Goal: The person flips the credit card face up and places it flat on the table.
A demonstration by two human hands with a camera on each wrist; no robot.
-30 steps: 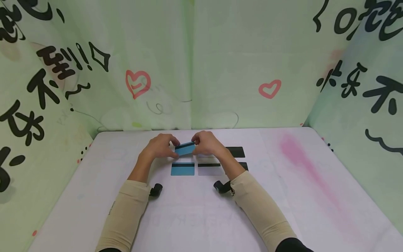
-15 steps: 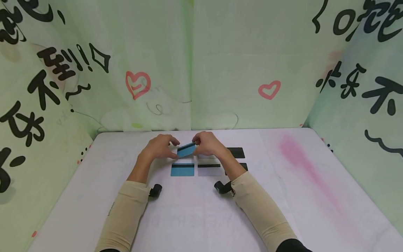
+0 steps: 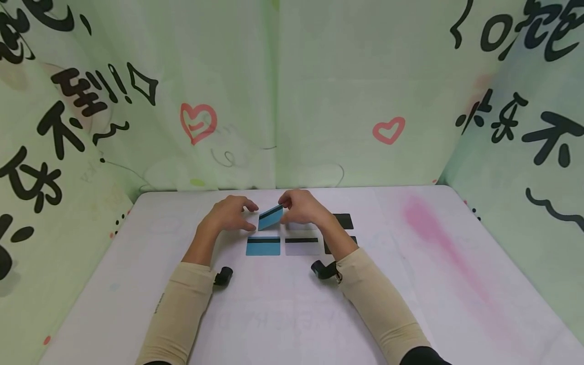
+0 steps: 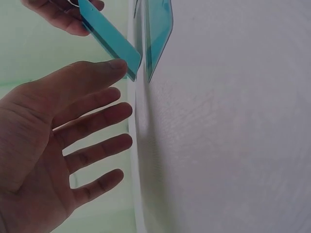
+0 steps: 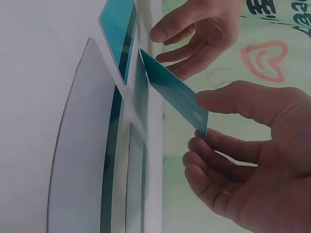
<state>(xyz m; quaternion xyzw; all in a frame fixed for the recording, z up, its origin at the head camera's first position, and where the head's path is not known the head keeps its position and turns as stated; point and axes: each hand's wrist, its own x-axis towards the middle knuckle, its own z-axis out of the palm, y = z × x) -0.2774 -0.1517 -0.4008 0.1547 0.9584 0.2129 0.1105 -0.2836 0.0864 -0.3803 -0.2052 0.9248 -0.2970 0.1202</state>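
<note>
In the head view, my right hand [image 3: 302,208] pinches a blue bank card [image 3: 270,218] with a dark stripe by its right end, tilted above the table. The right wrist view shows the thumb and fingers on either side of that card [image 5: 175,94]. My left hand [image 3: 228,214] is just left of the card, apart from it, its fingers spread with nothing between them, as the left wrist view also shows of the hand [image 4: 63,116]. Below the held card, another blue card [image 3: 263,247] lies flat on the table.
Right of the lying blue card is a pale grey striped card [image 3: 303,248]; another pale card lies behind it, partly hidden by my right hand. Farther right are two black cards, one [image 3: 344,221] at the back. The white table [image 3: 274,314] meets a green curtain [image 3: 319,126].
My left hand has let go of the blue card and drawn slightly left. The card, now in my right hand alone, has shifted a little right and tilted more.
</note>
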